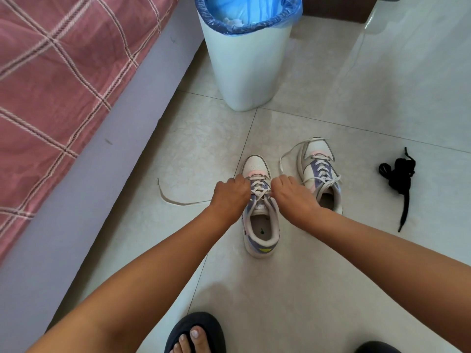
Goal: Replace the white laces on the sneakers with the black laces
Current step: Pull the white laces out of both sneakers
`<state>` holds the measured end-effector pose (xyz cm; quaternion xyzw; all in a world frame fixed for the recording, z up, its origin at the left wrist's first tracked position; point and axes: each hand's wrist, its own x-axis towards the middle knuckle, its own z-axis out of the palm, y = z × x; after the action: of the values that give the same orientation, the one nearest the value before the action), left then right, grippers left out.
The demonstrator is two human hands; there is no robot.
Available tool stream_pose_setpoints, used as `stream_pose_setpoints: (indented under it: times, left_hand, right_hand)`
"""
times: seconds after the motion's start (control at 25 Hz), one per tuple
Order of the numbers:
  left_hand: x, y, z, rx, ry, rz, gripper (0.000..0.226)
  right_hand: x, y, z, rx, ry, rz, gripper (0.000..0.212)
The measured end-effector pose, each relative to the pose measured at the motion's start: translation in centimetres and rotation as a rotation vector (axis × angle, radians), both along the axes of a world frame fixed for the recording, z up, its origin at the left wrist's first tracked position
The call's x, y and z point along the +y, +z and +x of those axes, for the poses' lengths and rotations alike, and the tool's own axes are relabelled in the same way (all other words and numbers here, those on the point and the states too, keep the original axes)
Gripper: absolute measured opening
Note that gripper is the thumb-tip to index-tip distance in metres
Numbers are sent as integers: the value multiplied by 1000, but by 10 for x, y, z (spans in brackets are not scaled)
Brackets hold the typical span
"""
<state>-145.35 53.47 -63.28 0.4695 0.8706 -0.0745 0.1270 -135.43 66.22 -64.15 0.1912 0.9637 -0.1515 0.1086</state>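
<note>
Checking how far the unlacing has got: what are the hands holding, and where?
Both the left hand and right hand grip the near sneaker's white lace at its upper crossings.

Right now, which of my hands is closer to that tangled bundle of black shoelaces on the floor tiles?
Right. Your right hand is on the nearer sneaker's white laces, toward the black shoelaces; your left hand is on the sneaker's far side.

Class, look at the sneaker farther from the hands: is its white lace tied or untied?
Untied. The right-hand sneaker still has its white lace threaded, but a loose end trails onto the floor.
</note>
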Motion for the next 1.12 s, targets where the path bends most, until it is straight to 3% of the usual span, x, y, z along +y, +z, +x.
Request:
stream_pose_setpoints:
  times: [0.04, 0.12, 0.16, 0.24, 0.32, 0.36, 0.4, 0.44, 0.48, 0.52, 0.56, 0.64, 0.72, 0.8, 0.96, 1.0, 1.04, 1.12]
  left_hand:
    - [2, 2, -2, -149, 219, 45, 25]
    - [4, 4, -5, -632, 695, 106, 31]
    - [4, 4, -4, -836, 827, 117, 30]
    - [7, 0, 0, -961, 860, 176, 20]
    - [5, 1, 0, -839, 740, 220, 21]
    - [1, -2, -3, -652, 613, 164, 19]
    - [-2, -2, -7, -358, 422, 63, 13]
    - [-6, -3, -11, -87, 247, -3, 11]
    - [-10, -5, -14, 73, 129, -23, 16]
    - [-12, -6, -15, 104, 125, -38, 19]
    - [-12, -6, -14, 14, 224, -22, 22]
    - [-6, -2, -12, -504, 694, 107, 32]
    - [1, 3, -10, -948, 1038, 223, 30]
    - [7, 8, -10, -1081, 1152, 274, 22]
    - [15, 10, -6, -1109, 1141, 300, 18]
    - [15, 7, -8, -1026, 1061, 303, 19]
    - [14, 3, -11, -866, 914, 266, 24]
    - [2, -1, -21, -357, 553, 38, 22]
  right_hand:
    - [-2, 3, -1, 19, -126, -119, 19]
    - [-2, 4, -1, 43, -371, -458, 22]
    - [-2, 4, -2, 12, -416, -538, 27]
    - [-2, -1, -4, -18, -468, -610, 26]
    - [-1, 3, -8, -32, -416, -549, 16]
    - [-1, 8, -8, -44, -343, -420, 10]
    - [2, 10, -8, 21, -210, -140, 6]
    - [4, 12, -6, 96, -56, 135, 15]
    - [7, 12, -3, 154, 61, 315, 23]
    - [7, 13, -3, 150, 91, 365, 25]
    - [5, 12, -4, 76, -3, 227, 22]
    - [5, 8, -9, -69, -394, -241, 22]
    - [5, 5, -15, -155, -643, -704, 30]
    - [4, 4, -21, -113, -691, -848, 29]
    - [0, 1, -29, -29, -694, -806, 34]
    - [2, 1, -29, -27, -628, -703, 31]
    - [7, 1, -27, -42, -507, -513, 22]
    - [22, 7, -21, -84, -214, 9, 9]
